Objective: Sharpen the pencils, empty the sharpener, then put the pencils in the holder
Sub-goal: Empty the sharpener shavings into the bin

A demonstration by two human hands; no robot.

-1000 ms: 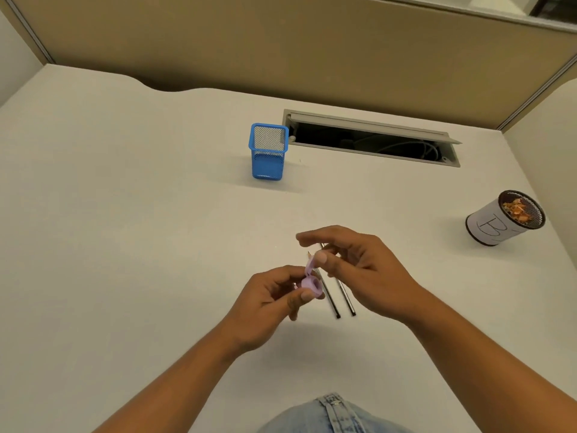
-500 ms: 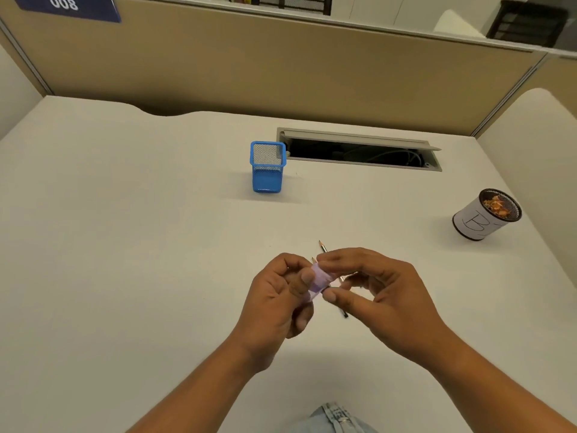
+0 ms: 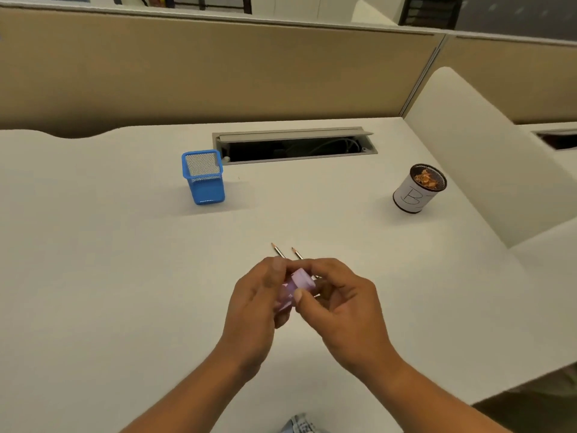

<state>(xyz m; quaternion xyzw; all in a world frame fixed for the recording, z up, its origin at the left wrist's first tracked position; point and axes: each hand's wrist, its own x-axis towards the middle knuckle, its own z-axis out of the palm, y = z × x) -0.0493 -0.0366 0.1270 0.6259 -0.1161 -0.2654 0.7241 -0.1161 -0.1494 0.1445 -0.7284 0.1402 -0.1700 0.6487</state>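
Note:
A small lilac sharpener (image 3: pixel 298 284) is held between both hands above the white desk (image 3: pixel 93 260). My left hand (image 3: pixel 259 307) grips its lower body and my right hand (image 3: pixel 337 307) pinches its upper cap end. Two pencils lie side by side on the desk just beyond my hands, with only their sharpened tips showing: the left pencil (image 3: pixel 277 250) and the right pencil (image 3: pixel 297 253). Their shafts are hidden behind my fingers. The blue mesh holder (image 3: pixel 204 179) stands upright at the back left of centre.
A white cup marked "B" (image 3: pixel 413 192) holding orange-brown shavings stands at the right. An open cable tray (image 3: pixel 293 145) is set into the desk's back edge. A tan partition rises behind, and a white divider (image 3: pixel 487 151) on the right.
My hands have closed together on the sharpener, the right hand now pinching its cap end. The view has tilted up, so more of the partition shows and both pencil tips are visible.

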